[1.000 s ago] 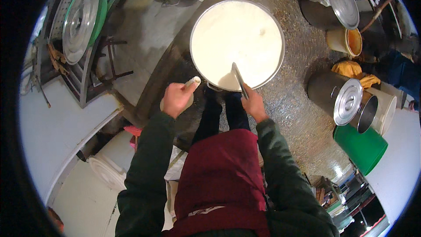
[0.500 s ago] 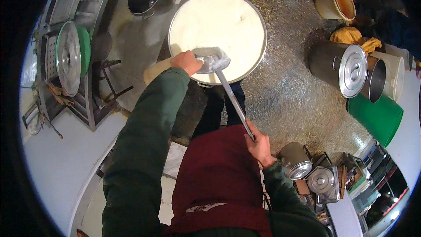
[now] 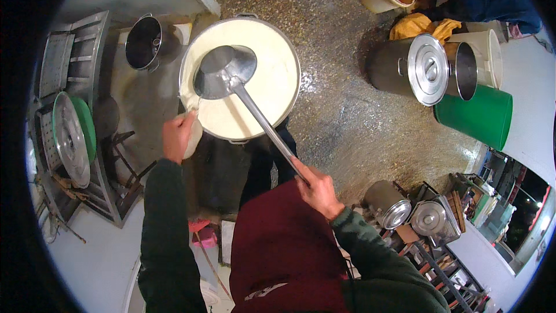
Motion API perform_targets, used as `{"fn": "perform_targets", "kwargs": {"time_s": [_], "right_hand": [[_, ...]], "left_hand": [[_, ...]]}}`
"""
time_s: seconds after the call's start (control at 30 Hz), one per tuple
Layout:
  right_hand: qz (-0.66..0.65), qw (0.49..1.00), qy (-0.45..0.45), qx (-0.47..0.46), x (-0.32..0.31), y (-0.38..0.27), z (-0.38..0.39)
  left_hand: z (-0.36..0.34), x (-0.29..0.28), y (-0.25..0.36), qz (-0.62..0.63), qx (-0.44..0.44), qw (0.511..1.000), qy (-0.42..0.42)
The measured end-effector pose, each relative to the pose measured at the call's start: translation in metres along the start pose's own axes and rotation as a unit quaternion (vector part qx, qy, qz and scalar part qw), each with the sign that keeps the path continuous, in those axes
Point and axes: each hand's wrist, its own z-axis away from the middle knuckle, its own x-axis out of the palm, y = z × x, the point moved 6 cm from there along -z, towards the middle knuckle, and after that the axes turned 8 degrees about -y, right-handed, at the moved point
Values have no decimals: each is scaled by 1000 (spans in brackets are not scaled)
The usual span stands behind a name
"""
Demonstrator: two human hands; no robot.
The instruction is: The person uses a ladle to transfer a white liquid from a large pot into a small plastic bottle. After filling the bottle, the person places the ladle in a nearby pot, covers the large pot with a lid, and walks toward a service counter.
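A wide steel pot (image 3: 272,69) holds creamy white liquid in front of me. My right hand (image 3: 315,191) is closed on the long handle of a metal ladle (image 3: 226,72), whose broad round head is over the pot's left half. At the pot's lower left rim, my left hand (image 3: 178,136) grips a pale beige pouch-like object (image 3: 193,138), partly hidden by my fingers. A whitish strand at its top reaches toward the ladle; I cannot tell whether it is liquid or material.
Lidded pots (image 3: 385,69), a green bin (image 3: 472,116) and yellow cloth (image 3: 411,26) stand right, near someone's dark blue clothing (image 3: 492,0). A small dark pot (image 3: 139,43) and metal rack (image 3: 110,185) are left. More pots (image 3: 382,203) lie lower right.
The ladle's head rose from near the front rim to the pot's left half. My left hand moved down and left, away from the head. The whole view has also shifted.
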Motion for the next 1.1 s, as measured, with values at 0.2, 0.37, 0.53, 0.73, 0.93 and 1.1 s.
{"fn": "perform_targets", "kwargs": {"time_s": [0.2, 0.37, 0.53, 0.73, 0.93, 1.1], "right_hand": [[42, 998, 35, 9, 19, -9, -81], [104, 994, 6, 34, 33, -18, -144], [167, 983, -34, 64, 37, -23, -199], [182, 978, -88, 54, 38, -27, -266], [75, 979, -156, 110, 61, -8, -301], [54, 978, -171, 107, 94, 13, -301]], "left_hand": [[66, 20, -45, 157, -59, 985, 36], [118, 51, -62, 254, -54, 964, 51], [165, 58, -57, 264, -61, 961, 57], [201, 50, -61, 243, -97, 962, 74], [220, 40, -84, 233, -85, 962, 112], [208, 33, -99, 227, -95, 961, 128]]}}
